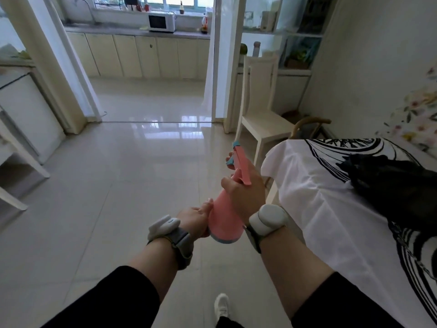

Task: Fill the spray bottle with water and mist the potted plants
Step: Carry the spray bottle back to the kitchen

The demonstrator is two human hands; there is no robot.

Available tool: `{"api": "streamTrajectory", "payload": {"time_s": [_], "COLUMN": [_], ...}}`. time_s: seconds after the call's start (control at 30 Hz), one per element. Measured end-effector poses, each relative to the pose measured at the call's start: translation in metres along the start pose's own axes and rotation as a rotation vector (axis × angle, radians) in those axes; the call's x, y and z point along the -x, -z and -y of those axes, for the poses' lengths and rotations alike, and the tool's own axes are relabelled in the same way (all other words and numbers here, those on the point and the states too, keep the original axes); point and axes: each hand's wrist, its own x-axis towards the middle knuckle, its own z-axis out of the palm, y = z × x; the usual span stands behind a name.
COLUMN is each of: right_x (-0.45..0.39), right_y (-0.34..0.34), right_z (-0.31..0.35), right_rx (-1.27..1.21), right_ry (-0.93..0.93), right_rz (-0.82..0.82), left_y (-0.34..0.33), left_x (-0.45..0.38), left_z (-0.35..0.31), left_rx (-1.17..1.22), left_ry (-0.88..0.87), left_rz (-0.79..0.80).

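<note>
Holding pink spray bottle (224,218): your right hand (246,190) grips neck, left hand (196,220) cups base. Likely empty, light, smooth plastic; keep neck grip, support base once full.

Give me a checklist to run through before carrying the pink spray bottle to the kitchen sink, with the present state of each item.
1. Grip at the top: ok. The right hand is wrapped around the neck of the spray bottle, below its trigger head.
2. Support at the bottom: ok. The left hand holds the bottle's base.
3. Path ahead: ok. The tiled floor through the doorway looks free of obstacles.
4. Faucet in sight: ok. The faucet stands over the far counter on the left.
5. Clearance on the right: ok. The table is close, but the bottle is apart from it.
6. Water level in the bottle: cannot tell. The body is opaque.
</note>
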Motion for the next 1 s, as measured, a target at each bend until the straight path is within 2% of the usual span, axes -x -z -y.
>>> {"api": "streamTrajectory", "payload": {"time_s": [0.1, 0.2, 0.3, 0.4, 0.63, 1.0], "right_x": [-0.047, -0.112, -0.17, -0.221, -0.325, -0.523], "right_y": [-0.009, -0.017, -0.023, -0.033, -0.077, -0.191], "right_z": [-0.018, -0.03, -0.034, -0.039, -0.064, -0.087], "right_rx": [0.178, 0.205, 0.268, 0.181, 0.212, 0.205], "right_ry": [0.06, 0.073, 0.16, 0.144, 0.19, 0.191], "right_rz": [-0.037, -0.012, 0.013, 0.058, 0.041, -0.017], "left_y": [-0.002, -0.01, -0.014, -0.014, 0.0, 0.074], "left_x": [-0.042, -0.091, -0.134, -0.176, -0.273, -0.473], "left_z": [-0.026, -0.058, -0.094, -0.123, -0.176, -0.285], "left_rx": [0.022, 0.054, 0.082, 0.114, 0.137, 0.072], "left_ry": [-0.011, -0.023, -0.021, -0.021, -0.021, -0.048], "left_rz": [-0.003, -0.031, -0.048, -0.059, -0.078, -0.035]}}
